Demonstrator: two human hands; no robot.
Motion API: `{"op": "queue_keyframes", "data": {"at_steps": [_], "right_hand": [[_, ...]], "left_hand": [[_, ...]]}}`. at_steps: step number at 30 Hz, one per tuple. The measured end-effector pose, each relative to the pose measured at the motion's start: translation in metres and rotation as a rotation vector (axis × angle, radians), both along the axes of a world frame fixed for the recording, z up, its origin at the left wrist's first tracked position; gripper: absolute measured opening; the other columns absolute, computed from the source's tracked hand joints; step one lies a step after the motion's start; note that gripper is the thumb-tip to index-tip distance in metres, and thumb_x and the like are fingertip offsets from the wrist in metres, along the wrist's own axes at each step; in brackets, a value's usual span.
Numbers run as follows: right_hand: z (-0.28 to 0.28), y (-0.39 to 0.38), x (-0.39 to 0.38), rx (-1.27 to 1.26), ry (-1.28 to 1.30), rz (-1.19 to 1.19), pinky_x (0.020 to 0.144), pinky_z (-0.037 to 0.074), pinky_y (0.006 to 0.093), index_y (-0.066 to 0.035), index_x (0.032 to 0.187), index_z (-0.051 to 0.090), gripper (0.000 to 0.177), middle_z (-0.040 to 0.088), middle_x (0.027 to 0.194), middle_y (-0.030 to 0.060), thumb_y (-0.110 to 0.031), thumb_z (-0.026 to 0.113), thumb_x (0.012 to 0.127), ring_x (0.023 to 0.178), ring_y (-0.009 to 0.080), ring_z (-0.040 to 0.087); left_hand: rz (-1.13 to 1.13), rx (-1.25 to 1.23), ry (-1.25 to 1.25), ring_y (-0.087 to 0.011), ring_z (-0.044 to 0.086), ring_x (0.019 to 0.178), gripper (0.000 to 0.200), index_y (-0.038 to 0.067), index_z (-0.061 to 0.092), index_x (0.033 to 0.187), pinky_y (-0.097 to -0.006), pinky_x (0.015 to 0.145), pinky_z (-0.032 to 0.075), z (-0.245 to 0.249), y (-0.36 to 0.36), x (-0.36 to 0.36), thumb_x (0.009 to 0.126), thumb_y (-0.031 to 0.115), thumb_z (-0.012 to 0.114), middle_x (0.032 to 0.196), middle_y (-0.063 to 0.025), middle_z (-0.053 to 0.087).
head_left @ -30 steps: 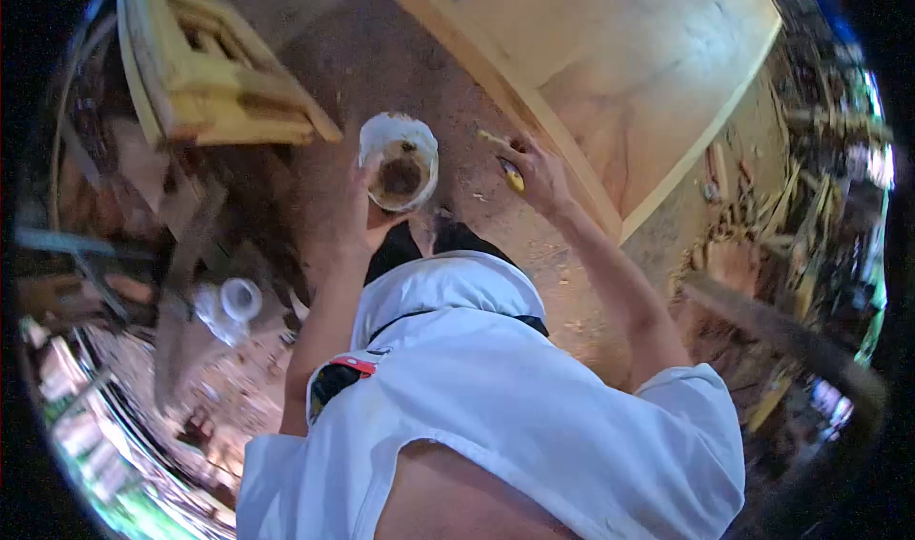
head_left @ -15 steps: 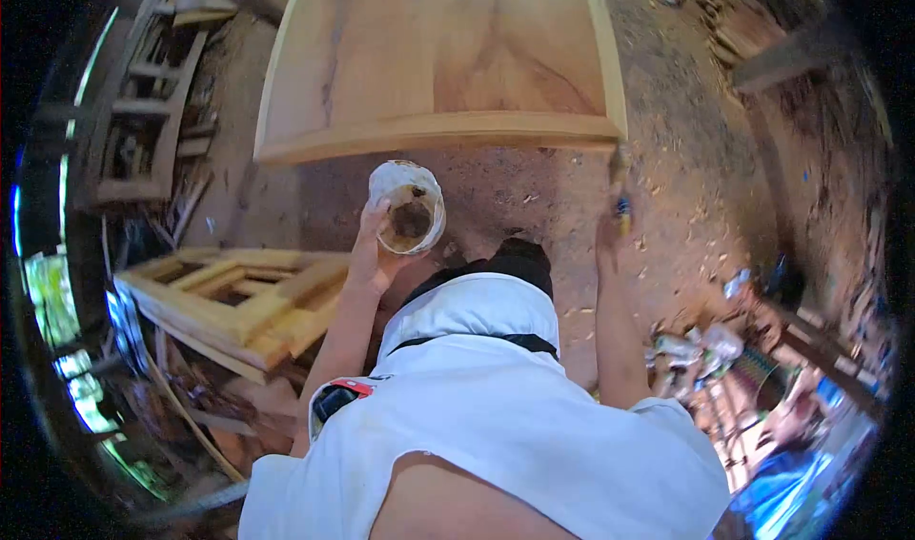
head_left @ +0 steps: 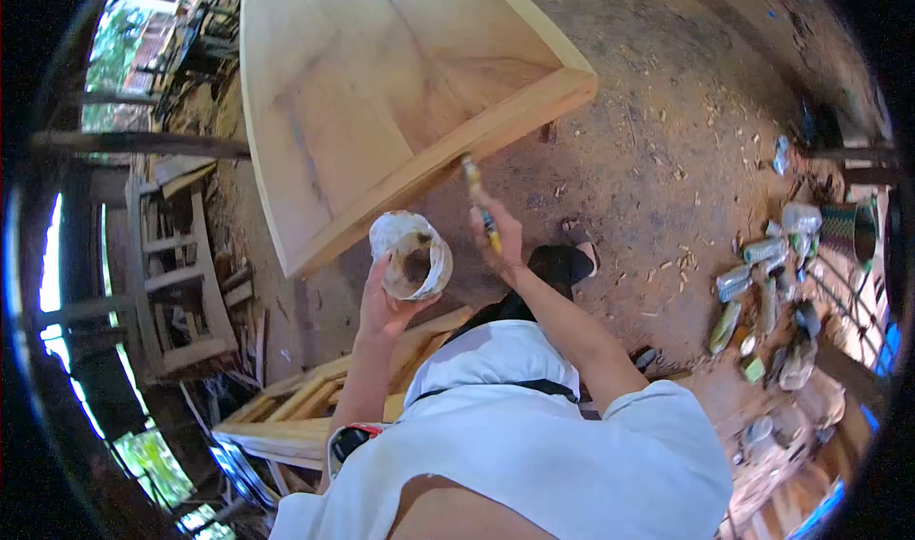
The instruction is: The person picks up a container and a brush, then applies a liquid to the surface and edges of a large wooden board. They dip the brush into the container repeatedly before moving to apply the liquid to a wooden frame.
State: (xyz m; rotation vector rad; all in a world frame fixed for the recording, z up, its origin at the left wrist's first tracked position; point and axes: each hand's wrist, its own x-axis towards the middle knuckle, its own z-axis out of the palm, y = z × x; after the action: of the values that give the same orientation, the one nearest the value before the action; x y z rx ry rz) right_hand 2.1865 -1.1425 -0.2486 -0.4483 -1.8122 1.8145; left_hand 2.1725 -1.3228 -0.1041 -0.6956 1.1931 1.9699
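Observation:
A white, stained tub (head_left: 382,241) with brownish residue inside sits in my left hand (head_left: 386,306), whose fingers wrap its side and underside. My right hand (head_left: 502,238) is closed on a paintbrush (head_left: 470,171) with a yellow and dark handle. The brush's bristle end points up at the front edge of a large wooden panel (head_left: 400,82), overlapping that edge in this view. The panel has a pale border and dark grain streaks. Between the two hands there is a short gap, with the tub left of the brush.
Wooden frames (head_left: 276,430) lie low at my left, and another frame (head_left: 186,273) leans farther off. Bottles and other clutter (head_left: 762,283) cover the ground at the right beside a patterned basket (head_left: 848,230). Wood shavings dot the dirt floor (head_left: 658,159).
My right hand has swung left and inward with the paintbrush, to the panel's front edge. My view has turned, so the panel now appears slanted. The tub stays in my left hand.

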Motion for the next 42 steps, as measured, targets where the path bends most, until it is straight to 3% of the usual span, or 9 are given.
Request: {"op": "queue_keyframes", "data": {"at_steps": [6,10,17,22,29,31,34,38,42], "right_hand": [[-0.019,0.03,-0.002,0.36,0.099,0.285,0.07,0.051,0.036,-0.014,0.118,0.059,0.034,0.063,0.094,0.0138,-0.011,0.06,0.084,0.08,0.0299,0.064],[-0.067,0.11,0.004,-0.048,-0.112,0.35,0.069,0.05,0.0325,-0.014,0.117,0.061,0.033,0.066,0.095,0.0091,-0.017,0.064,0.084,0.078,0.0199,0.064],[-0.074,0.178,-0.011,0.437,-0.266,-0.45,0.065,0.048,0.0328,-0.006,0.115,0.06,0.03,0.064,0.086,0.0079,-0.022,0.057,0.09,0.076,0.0192,0.062],[-0.068,0.076,-0.032,0.303,0.007,-0.422,0.072,0.049,0.0342,-0.005,0.114,0.059,0.029,0.065,0.097,0.0165,-0.021,0.055,0.091,0.082,0.0213,0.063],[-0.017,-0.033,0.011,-0.229,-0.228,0.319,0.088,0.046,0.0334,-0.003,0.12,0.057,0.033,0.061,0.114,0.0177,-0.015,0.058,0.089,0.105,0.0251,0.06],[-0.022,-0.031,0.007,0.304,0.039,0.46,0.071,0.05,0.0344,-0.01,0.115,0.061,0.027,0.065,0.092,0.0125,-0.019,0.058,0.089,0.078,0.0234,0.063],[-0.039,0.024,-0.005,0.034,-0.054,0.468,0.07,0.047,0.027,-0.013,0.119,0.06,0.03,0.064,0.091,0.0014,-0.017,0.054,0.09,0.078,0.014,0.059],[-0.056,0.116,0.007,0.156,-0.417,0.231,0.081,0.047,0.0329,-0.003,0.119,0.057,0.039,0.062,0.101,0.0119,-0.024,0.06,0.087,0.09,0.0163,0.058],[-0.111,0.171,0.007,0.297,-0.078,-0.032,0.071,0.046,0.0323,-0.002,0.111,0.057,0.031,0.06,0.091,0.0081,-0.017,0.063,0.085,0.08,0.0168,0.054]], "left_hand": [[-0.076,-0.01,-0.037,-0.031,0.048,0.119,0.057,0.016,0.039,0.134,-0.0581,0.093,0.04,-0.007,-0.013,-0.003,0.088,0.048,0.05,0.133,-0.0086,0.047],[-0.078,-0.011,-0.038,-0.0316,0.047,0.12,0.058,0.016,0.038,0.135,-0.058,0.094,0.041,-0.021,-0.019,0.004,0.088,0.049,0.047,0.134,-0.0094,0.046],[-0.014,-0.027,-0.061,-0.0325,0.045,0.122,0.058,0.017,0.037,0.136,-0.0594,0.096,0.038,-0.025,-0.031,0.009,0.088,0.048,0.047,0.135,-0.0096,0.045],[0.025,0.001,-0.064,-0.0326,0.045,0.122,0.057,0.018,0.038,0.135,-0.0606,0.096,0.037,-0.027,-0.037,0.011,0.088,0.047,0.048,0.135,-0.0095,0.045],[0.08,0.079,-0.057,-0.0314,0.048,0.119,0.06,0.015,0.038,0.135,-0.0587,0.095,0.037,-0.032,-0.044,0.015,0.086,0.045,0.055,0.132,-0.0079,0.048],[0.114,0.087,-0.067,-0.0319,0.048,0.119,0.061,0.015,0.038,0.135,-0.0587,0.095,0.038,-0.035,-0.045,0.017,0.085,0.044,0.058,0.133,-0.009,0.046],[0.168,0.051,-0.044,-0.032,0.048,0.119,0.062,0.014,0.038,0.134,-0.0593,0.094,0.039,-0.028,-0.042,0.022,0.084,0.044,0.059,0.133,-0.0107,0.046],[0.235,-0.006,-0.063,-0.0318,0.048,0.119,0.062,0.014,0.039,0.133,-0.0584,0.094,0.039,-0.026,-0.042,0.026,0.083,0.044,0.059,0.132,-0.0105,0.047],[0.308,0.066,-0.109,-0.0313,0.049,0.118,0.061,0.016,0.042,0.132,-0.0578,0.093,0.04,-0.043,-0.047,0.027,0.082,0.045,0.06,0.131,-0.01,0.048]]}}
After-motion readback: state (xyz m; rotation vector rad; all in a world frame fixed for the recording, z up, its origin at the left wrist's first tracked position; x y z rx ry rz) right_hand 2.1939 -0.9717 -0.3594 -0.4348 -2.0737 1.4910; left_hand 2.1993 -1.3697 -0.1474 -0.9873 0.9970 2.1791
